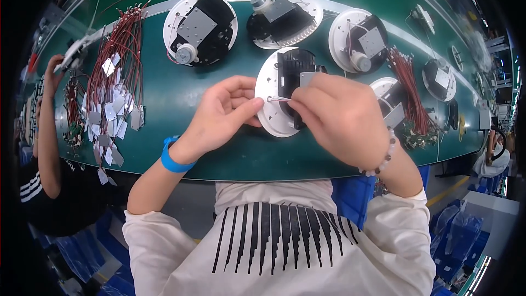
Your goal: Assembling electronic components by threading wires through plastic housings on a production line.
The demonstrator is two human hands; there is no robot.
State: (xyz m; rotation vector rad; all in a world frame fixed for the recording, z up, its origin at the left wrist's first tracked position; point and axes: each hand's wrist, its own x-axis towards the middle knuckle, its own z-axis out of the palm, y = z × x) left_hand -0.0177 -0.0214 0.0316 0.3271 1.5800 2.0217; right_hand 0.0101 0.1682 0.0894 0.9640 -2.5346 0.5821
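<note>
A round white disc unit [268, 79] with a black plastic housing and a grey metal plate is tilted up in front of me. My left hand [222, 112] grips its left rim, thumb on the white face and fingers behind. My right hand [339, 115] is closed in a pinch on a thin pale wire [279, 98] at a small hole in the disc. Part of the housing and plate is hidden behind that hand. A blue band is on my left wrist and a beaded bracelet on my right.
Similar disc units [203, 30] stand along the back and right of the green table [235, 159]. Red wire bundles with metal plates [118, 93] lie at the left; another red wire bundle [411, 93] lies at the right. Another person's arm [49, 126] reaches in at far left. Blue crates [356, 194] stand below.
</note>
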